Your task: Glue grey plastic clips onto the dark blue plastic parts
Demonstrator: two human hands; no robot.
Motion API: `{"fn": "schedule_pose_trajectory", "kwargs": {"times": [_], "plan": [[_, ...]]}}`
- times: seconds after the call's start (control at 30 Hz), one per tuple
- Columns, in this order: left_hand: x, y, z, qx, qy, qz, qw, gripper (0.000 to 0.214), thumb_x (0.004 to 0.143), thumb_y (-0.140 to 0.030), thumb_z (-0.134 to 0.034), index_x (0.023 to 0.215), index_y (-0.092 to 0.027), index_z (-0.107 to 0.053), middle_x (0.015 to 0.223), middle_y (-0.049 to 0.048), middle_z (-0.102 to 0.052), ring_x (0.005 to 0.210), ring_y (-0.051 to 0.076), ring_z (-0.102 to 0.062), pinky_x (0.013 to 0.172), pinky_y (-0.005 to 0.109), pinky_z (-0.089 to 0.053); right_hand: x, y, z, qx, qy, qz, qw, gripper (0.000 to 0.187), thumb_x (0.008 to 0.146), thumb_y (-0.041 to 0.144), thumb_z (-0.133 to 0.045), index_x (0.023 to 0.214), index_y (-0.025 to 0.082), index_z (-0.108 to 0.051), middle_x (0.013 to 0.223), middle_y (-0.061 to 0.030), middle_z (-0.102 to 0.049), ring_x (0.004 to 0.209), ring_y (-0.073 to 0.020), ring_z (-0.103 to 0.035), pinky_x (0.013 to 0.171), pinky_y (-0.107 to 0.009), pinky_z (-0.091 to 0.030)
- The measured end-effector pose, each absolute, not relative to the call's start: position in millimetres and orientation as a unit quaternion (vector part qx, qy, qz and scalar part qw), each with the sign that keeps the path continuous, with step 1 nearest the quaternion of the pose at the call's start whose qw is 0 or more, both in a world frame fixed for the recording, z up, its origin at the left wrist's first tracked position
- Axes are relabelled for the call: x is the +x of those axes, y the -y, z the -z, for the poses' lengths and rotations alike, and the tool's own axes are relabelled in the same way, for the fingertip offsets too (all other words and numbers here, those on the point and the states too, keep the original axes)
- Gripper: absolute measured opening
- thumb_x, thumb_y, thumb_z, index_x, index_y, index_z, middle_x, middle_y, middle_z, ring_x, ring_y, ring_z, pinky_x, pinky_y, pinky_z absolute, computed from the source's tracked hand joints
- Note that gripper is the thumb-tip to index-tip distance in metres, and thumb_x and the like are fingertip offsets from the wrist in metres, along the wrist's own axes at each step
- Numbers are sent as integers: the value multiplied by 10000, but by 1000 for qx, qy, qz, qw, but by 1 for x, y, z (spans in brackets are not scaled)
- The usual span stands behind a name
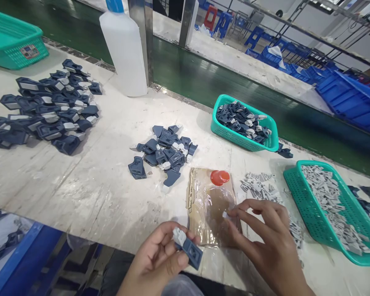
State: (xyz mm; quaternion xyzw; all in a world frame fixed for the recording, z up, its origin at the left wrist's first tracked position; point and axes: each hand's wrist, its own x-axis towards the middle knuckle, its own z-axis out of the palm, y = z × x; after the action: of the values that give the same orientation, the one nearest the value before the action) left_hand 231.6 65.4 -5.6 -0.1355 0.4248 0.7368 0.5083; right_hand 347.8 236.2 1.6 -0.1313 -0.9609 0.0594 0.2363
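Observation:
My left hand (pixel 165 257) is closed around a dark blue plastic part (pixel 193 253) with a light grey piece on its end, held above the table's front edge. Between the thumb and fingertips of my right hand (pixel 265 238) is a small light grey plastic piece (pixel 225 215), mostly hidden by the fingers. That hand hovers over a cardboard pad (pixel 211 205) coated with something clear and glossy. A red cap (pixel 219 177) sits at the pad's far end. Loose grey pieces (pixel 262 185) lie just beyond my right hand.
Dark blue parts form a small pile (pixel 169 150) mid-table and a larger pile (pixel 49 107) at left. Green baskets hold dark parts (pixel 243 144) and grey pieces (pixel 302 209). A white bottle (pixel 126 57) stands at the back, before a green conveyor belt (pixel 179 65). Another green basket (pixel 27 53) is far left.

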Motion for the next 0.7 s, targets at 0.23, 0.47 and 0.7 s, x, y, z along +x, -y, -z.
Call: {"fn": "schedule_pose_trajectory", "kwargs": {"times": [0.23, 0.47, 0.7], "plan": [[240, -69, 13, -107, -431, -727, 523, 242, 570, -292, -840, 774, -247, -717, 766, -8, -747, 812, 151, -684, 719, 215, -500, 351, -229, -6, -145, 953, -60, 259, 128, 800, 173, -606, 922, 209, -587, 912, -47, -534, 822, -174, -458, 727, -350, -352], [242, -71, 12, -91, -450, -727, 511, 235, 579, -299, -834, 767, -246, -703, 794, -21, -759, 808, 125, -678, 720, 188, -480, 349, -200, -17, -121, 940, -153, 281, 215, 735, 88, -616, 919, 178, -552, 902, -60, -466, 849, -182, -431, 716, -338, -354], [242, -72, 9, -91, -451, -732, 503, 244, 570, -312, -838, 761, -250, -699, 782, -33, -766, 791, 114, -676, 723, 180, -482, 337, -190, -8, -116, 939, -189, 261, 223, 726, 104, -622, 918, 199, -558, 895, -51, -445, 853, -169, -417, 703, -300, -375]]}}
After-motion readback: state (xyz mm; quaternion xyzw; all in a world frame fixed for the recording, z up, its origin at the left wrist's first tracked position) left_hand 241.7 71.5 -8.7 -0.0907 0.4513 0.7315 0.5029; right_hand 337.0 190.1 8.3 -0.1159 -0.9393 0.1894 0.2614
